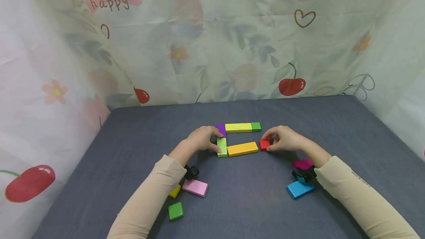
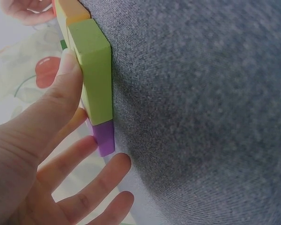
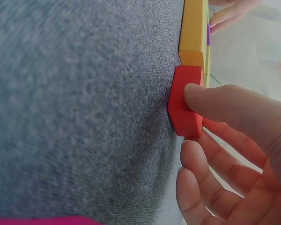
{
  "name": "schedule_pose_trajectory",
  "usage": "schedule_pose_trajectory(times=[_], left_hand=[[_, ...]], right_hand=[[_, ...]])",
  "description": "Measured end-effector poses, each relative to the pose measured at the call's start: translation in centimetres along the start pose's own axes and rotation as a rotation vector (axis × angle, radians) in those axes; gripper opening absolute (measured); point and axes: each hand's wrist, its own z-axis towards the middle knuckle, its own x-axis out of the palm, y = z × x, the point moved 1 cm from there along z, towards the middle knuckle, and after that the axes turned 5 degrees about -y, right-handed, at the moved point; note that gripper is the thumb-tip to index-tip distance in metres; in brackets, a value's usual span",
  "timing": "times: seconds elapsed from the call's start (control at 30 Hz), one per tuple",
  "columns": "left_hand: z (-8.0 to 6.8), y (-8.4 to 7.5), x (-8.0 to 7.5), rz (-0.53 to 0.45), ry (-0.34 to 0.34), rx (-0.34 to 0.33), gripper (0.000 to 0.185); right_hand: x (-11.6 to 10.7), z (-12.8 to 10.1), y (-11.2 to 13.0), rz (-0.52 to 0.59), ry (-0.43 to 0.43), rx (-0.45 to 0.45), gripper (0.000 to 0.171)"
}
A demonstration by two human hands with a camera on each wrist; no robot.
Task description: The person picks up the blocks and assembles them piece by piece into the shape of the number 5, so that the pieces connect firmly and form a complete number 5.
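My right hand (image 1: 286,138) pinches a small red block (image 3: 186,101) between thumb and fingers, at the right end of an orange block (image 1: 242,149). My left hand (image 1: 201,138) rests its thumb on a light green block (image 2: 94,70), with its other fingers spread loosely near a purple block (image 1: 220,129). The purple and light green blocks stand end to end. From the purple block a long yellow block (image 1: 238,128) runs right, with a short green block (image 1: 256,127) at its end. The orange block lies slightly slanted beside the light green one.
Near my left forearm lie a pink block (image 1: 195,187), a partly hidden yellow block (image 1: 175,191) and a green block (image 1: 176,211). Under my right wrist are a magenta block (image 1: 302,164) and a blue block (image 1: 300,189). A patterned curtain (image 1: 212,47) hangs behind the grey-covered table (image 1: 245,213).
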Motion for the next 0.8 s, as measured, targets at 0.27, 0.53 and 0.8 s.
schedule_pose_trajectory(times=[0.27, 0.53, 0.8], left_hand=[[-0.03, -0.09, 0.0, -0.006, 0.0, -0.003, 0.056], [-0.01, -0.07, -0.07, -0.008, 0.001, -0.005, 0.057], [0.06, 0.03, 0.06, -0.01, 0.004, -0.013, 0.057]], right_hand=[[0.01, -0.01, 0.14, 0.007, 0.009, -0.004, 0.035], [-0.62, -0.44, -0.11, 0.011, -0.003, 0.032, 0.034], [-0.57, -0.49, -0.34, 0.009, -0.005, 0.036, 0.032]])
